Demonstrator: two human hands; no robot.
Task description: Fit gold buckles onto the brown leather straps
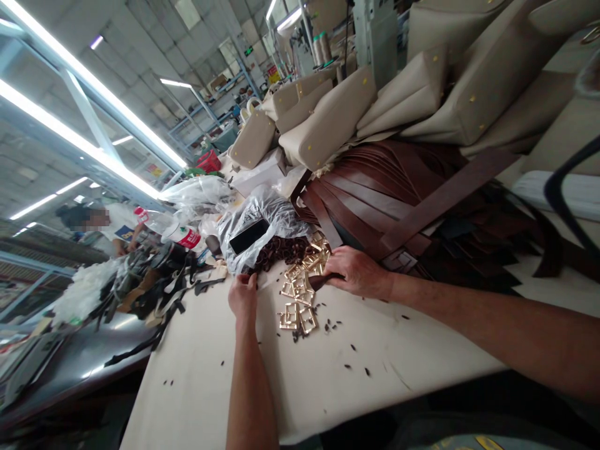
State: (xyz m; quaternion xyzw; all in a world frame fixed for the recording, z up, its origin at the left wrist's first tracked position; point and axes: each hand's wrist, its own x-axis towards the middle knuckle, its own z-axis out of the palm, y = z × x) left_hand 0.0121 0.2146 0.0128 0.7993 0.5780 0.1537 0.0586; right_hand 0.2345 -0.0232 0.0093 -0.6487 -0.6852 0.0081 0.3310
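Note:
My right hand [360,272] is closed around a brown leather strap [323,280], whose end pokes out over the gold buckles [298,286]. These buckles lie in a loose heap between my hands. My left hand [244,296] is pinched at the edge of a pile of dark brown leather loops [287,250]; what its fingertips hold is too small to make out. Behind that hand lies a crumpled plastic bag [234,219] with a black phone [249,236] on top.
A thick bundle of brown straps [375,181] covers the table's right side, with beige bags [328,125] stacked behind. Dark scraps [173,269] and a plastic bottle [182,236] lie left. Small dark bits dot the tabletop [197,375]. Another person [110,228] is farther back.

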